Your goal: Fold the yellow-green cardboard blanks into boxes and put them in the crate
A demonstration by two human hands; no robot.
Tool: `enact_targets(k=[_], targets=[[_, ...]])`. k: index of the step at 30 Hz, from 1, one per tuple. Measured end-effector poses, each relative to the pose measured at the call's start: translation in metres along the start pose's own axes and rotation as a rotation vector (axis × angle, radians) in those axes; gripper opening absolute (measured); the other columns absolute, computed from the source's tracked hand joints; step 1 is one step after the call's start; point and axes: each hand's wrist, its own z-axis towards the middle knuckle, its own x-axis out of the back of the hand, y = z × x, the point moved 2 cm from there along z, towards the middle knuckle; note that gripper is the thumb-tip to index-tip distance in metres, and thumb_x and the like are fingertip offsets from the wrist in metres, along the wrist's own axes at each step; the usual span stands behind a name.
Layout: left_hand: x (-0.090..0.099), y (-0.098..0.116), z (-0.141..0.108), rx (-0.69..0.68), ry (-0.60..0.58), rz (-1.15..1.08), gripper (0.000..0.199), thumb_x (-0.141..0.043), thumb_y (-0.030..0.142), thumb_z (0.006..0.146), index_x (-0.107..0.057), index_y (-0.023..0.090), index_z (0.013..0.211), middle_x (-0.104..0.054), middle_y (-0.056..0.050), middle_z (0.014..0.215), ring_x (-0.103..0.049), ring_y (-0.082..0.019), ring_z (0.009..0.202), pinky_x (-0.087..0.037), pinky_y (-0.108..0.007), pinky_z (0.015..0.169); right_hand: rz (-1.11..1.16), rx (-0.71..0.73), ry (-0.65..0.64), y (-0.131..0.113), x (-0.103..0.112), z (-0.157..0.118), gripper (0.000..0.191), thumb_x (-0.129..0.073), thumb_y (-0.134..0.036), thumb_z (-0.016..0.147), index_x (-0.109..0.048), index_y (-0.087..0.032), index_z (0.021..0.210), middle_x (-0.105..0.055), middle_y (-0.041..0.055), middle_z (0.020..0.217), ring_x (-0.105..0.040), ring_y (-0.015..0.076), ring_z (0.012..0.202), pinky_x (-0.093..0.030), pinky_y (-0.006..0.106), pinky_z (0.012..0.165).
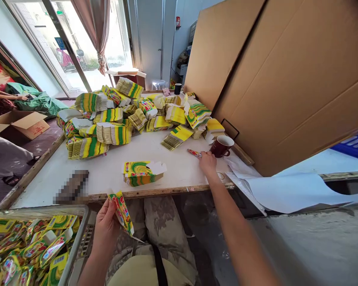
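The slim cardboard carton printed in yellow, green and red [123, 212] is held at the lower left-centre of the frame, just off the near edge of the white worktop with a wooden rim [179, 171]. Its upper end is pinched between the thumb and fingers of the left hand [107, 218], and its long axis slopes from upper left to lower right. Whether its ends are open cannot be told.

A small, narrow, multicoloured packet [193, 153] lies right of centre, at the fingertips of the right hand [208, 162]. Its length points leftward, away from those fingers; the carton is found well apart from it, towards the lower left. The packet is thus nearer to the right hand. The fingers there are bent and held close together, but whether the packet is gripped or only touched cannot be told.

The dark red mug with a white inside [222, 147] is stood just beside the right hand. Between the hands, a bundle of yellow-green flattened cartons [143, 173] is laid near the rim. Heaped bundles of similar cartons [113, 133] are seen farther back, and filled-looking packs [32, 248] are held in the pale plastic crate [85, 222], lower left.
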Motion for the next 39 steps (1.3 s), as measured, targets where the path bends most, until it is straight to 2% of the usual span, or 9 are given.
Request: enact_targets(k=[3,6,10,15,19,25,33,36,39], targets=[[-0.001,0.002,-0.004,0.017,0.020,0.004,0.045,-0.093,0.037,0.050,-0.071,0.015,0.083,-0.071,-0.001,0.071,-0.065,-0.011,0.058,-0.054,-0.016,0.052,0.098,-0.024,-0.029,-0.006,-0.002,-0.005,0.020,-0.054,-0.028,0.089,-0.068,-0.013,0.091,-0.064,0.0203,0.107,-0.056,0.0291,0.110,-0.040,0.038,0.092],[0.002,0.002,-0.007,0.042,0.047,0.008,0.047,-0.094,0.037,0.047,-0.071,0.015,0.082,-0.071,-0.002,0.071,-0.065,-0.012,0.058,-0.054,-0.017,0.052,0.273,-0.022,-0.075,-0.021,-0.005,-0.019,0.041,-0.044,-0.049,0.093,-0.065,-0.013,0.098,-0.067,0.0127,0.088,-0.061,0.0221,0.083,-0.046,0.033,0.074],[0.006,0.001,-0.008,0.081,0.061,0.026,0.048,-0.094,0.038,0.048,-0.071,0.015,0.084,-0.072,-0.003,0.073,-0.065,-0.013,0.057,-0.053,-0.020,0.050,0.546,0.038,-0.166,-0.060,-0.013,-0.055,0.061,-0.040,-0.068,0.085,-0.060,-0.013,0.106,-0.065,0.0059,0.076,-0.054,0.0141,0.058,-0.043,0.026,0.053],[0.011,0.003,-0.010,0.072,0.063,0.047,0.048,-0.091,0.043,0.052,-0.069,0.015,0.085,-0.070,-0.004,0.070,-0.064,-0.015,0.054,-0.051,-0.023,0.047,0.779,0.162,-0.310,-0.122,-0.018,-0.100,0.049,-0.052,-0.063,0.081,-0.062,-0.018,0.098,-0.066,0.0021,0.070,-0.047,0.0099,0.049,-0.038,0.023,0.045],[0.013,0.008,-0.011,0.052,0.055,0.051,0.042,-0.087,0.041,0.059,-0.067,0.014,0.084,-0.069,-0.003,0.070,-0.062,-0.014,0.054,-0.052,-0.025,0.052,0.880,0.207,-0.401,-0.152,-0.020,-0.119,0.042,-0.056,-0.058,0.081,-0.062,-0.019,0.094,-0.066,0.0012,0.068,-0.045,0.0091,0.047,-0.037,0.023,0.044],[0.011,0.013,-0.012,0.083,0.051,0.041,0.036,-0.084,0.039,0.062,-0.065,0.014,0.081,-0.067,-0.002,0.069,-0.059,-0.012,0.052,-0.049,-0.024,0.051,0.954,0.177,-0.519,-0.163,-0.023,-0.133,0.039,-0.061,-0.055,0.077,-0.060,-0.020,0.093,-0.067,0.0002,0.071,-0.047,0.0085,0.048,-0.039,0.023,0.046],[0.010,0.009,-0.011,0.100,0.053,0.028,0.048,-0.090,0.039,0.049,-0.067,0.014,0.083,-0.069,-0.003,0.070,-0.061,-0.013,0.055,-0.050,-0.024,0.052,0.918,0.244,-0.540,-0.158,-0.026,-0.138,0.041,-0.062,-0.053,0.078,-0.058,-0.020,0.102,-0.068,0.0019,0.081,-0.057,0.0111,0.056,-0.048,0.025,0.052],[0.016,0.004,-0.007,0.083,0.076,-0.006,0.046,-0.089,0.041,0.053,-0.067,0.015,0.083,-0.068,-0.003,0.070,-0.061,-0.013,0.055,-0.051,-0.024,0.052,0.832,0.327,-0.460,-0.156,-0.023,-0.141,0.032,-0.058,-0.045,0.083,-0.054,-0.020,0.103,-0.068,0.0033,0.086,-0.061,0.0134,0.061,-0.050,0.028,0.056],[0.020,0.001,-0.005,0.068,0.073,-0.007,0.040,-0.085,0.040,0.061,-0.068,0.015,0.086,-0.068,-0.003,0.072,-0.061,-0.013,0.055,-0.050,-0.023,0.051,0.640,0.543,-0.235,-0.158,-0.011,-0.145,0.012,-0.051,-0.028,0.089,-0.054,-0.021,0.098,-0.067,0.0055,0.089,-0.065,0.0176,0.076,-0.053,0.032,0.069]])
